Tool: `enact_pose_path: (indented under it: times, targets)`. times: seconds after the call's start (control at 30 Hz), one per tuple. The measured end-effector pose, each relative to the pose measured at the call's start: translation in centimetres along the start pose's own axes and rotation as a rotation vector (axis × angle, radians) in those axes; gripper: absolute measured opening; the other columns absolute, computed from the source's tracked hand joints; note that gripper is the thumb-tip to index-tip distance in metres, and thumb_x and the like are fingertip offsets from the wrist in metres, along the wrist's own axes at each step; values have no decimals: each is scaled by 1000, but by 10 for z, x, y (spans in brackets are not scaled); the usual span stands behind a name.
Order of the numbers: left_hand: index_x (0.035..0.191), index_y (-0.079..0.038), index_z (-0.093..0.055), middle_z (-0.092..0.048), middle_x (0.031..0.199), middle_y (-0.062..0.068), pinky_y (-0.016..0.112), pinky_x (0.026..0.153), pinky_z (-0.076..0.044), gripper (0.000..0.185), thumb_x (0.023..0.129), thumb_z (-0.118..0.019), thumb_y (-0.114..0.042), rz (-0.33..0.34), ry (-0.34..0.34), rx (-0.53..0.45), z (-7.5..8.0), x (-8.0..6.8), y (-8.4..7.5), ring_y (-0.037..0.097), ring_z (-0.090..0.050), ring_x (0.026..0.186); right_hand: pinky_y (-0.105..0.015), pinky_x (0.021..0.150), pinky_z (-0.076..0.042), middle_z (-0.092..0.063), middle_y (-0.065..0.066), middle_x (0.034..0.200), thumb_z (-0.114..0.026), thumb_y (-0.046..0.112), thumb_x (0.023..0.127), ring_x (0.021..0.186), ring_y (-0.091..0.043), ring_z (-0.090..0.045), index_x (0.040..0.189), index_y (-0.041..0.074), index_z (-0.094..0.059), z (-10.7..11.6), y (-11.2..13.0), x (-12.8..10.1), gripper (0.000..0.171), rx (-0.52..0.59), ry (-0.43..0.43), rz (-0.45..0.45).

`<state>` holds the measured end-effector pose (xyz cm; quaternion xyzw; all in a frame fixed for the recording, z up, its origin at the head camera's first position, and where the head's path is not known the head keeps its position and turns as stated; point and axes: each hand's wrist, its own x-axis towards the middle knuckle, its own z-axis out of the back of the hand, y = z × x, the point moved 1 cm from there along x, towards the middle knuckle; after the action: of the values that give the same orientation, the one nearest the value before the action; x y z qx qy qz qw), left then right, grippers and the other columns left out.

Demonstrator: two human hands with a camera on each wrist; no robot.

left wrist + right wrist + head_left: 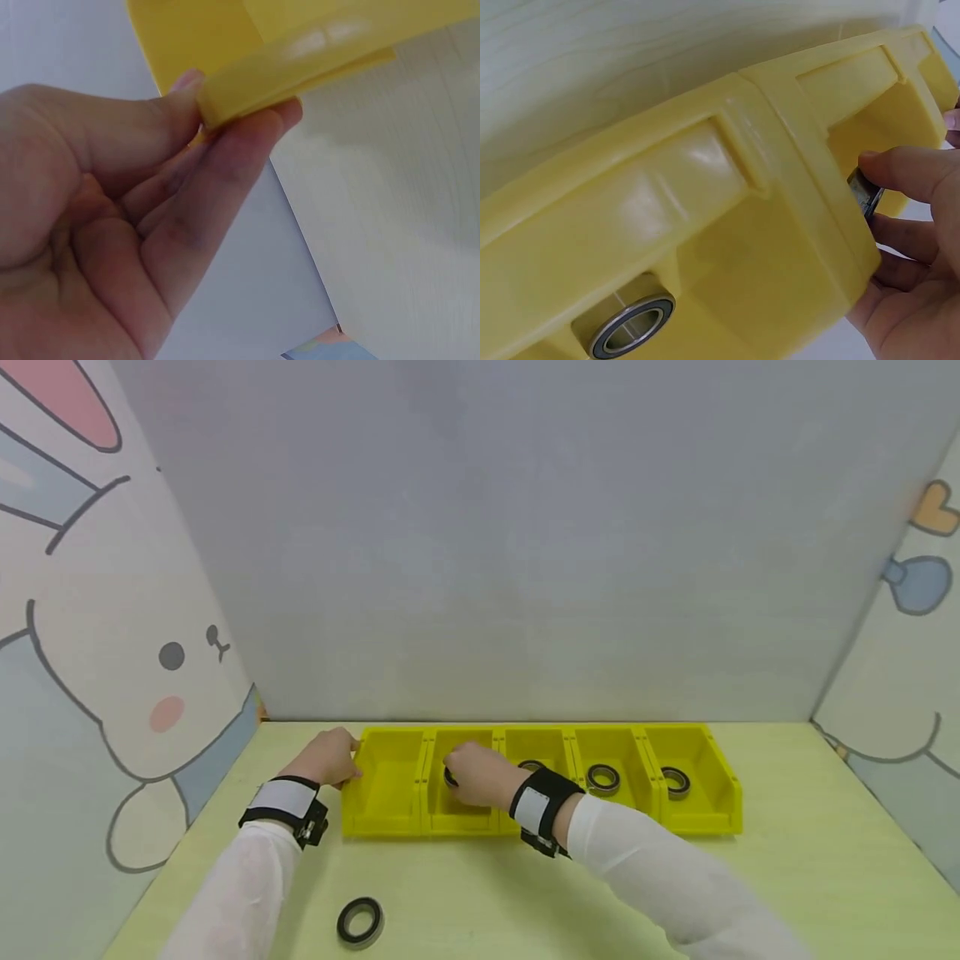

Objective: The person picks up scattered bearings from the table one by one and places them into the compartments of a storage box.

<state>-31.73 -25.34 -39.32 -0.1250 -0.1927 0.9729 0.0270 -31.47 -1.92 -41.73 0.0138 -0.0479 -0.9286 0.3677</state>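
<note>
**Hands at a row of yellow bins**

Nearest the camera, a loose bearing point(360, 922) lies flat on the pale green table point(787, 877), well in front of the yellow bin row point(697, 822) and near the left forearm. Bare tabletop runs wide in front of the bin row and to its right; on its left a narrower strip separates it from the rabbit-printed side wall point(112, 693).

The left hand point(324, 758) sits at the bin row's left end. The left wrist view shows thumb and fingers pinching the rim of the leftmost bin point(255, 86), the palm turned toward the camera. That bin shows nothing inside.

The right hand point(480, 775) reaches over the bin row's front edge into the second bin from the left, fingers curled down. It pinches a bearing point(865, 193) between thumb and fingers, held on edge just inside that bin's wall.

The three bins to the right each hold one bearing lying flat: third point(531, 766), fourth point(603, 778), fifth point(676, 781).

Beyond the bin row stands a plain grey back wall point(525, 527), close behind the bins. Both wrists wear black straps with white patches; no writing is readable.
</note>
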Motion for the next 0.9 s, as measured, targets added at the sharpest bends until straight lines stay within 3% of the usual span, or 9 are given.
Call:
enact_pose_path:
  times: [0.17, 0.43, 0.6, 0.9]
  targets:
    - [130, 13, -48, -53, 129, 30, 27, 61, -58, 49, 85, -65, 2, 20, -2, 1, 4, -1, 4, 20, -65, 74, -21, 51, -30, -35, 2, 64, -65, 13, 88, 57, -11, -36, 74, 11, -53, -12, 2, 13, 18, -64, 8, 4]
    - [130, 14, -47, -52, 128, 31, 27, 60, -57, 50, 85, -65, 1, 32, -1, 5, 4, -6, 10, 19, -65, 70, -23, 57, -43, -57, -1, 75, -58, 8, 91, 66, -13, -46, 80, 11, -63, -26, 12, 22, 13, -170, 31, 14]
    - [131, 13, -47, -52, 129, 30, 27, 61, -57, 51, 85, -65, 1, 38, -2, 2, 3, -7, 13, 19, -64, 71, -21, 51, -38, -52, -1, 69, -60, 8, 90, 60, -12, -43, 81, 9, -63, -24, 17, 25, 10, -130, 58, -12]
    - [130, 13, -48, -51, 130, 29, 29, 63, -58, 50, 85, -65, 2, 25, -7, -8, 4, -6, 11, 21, -67, 77, -21, 55, -41, -55, 0, 69, -64, 9, 89, 61, -12, -48, 89, 12, -64, -26, 16, 27, 3, -86, 98, -44]
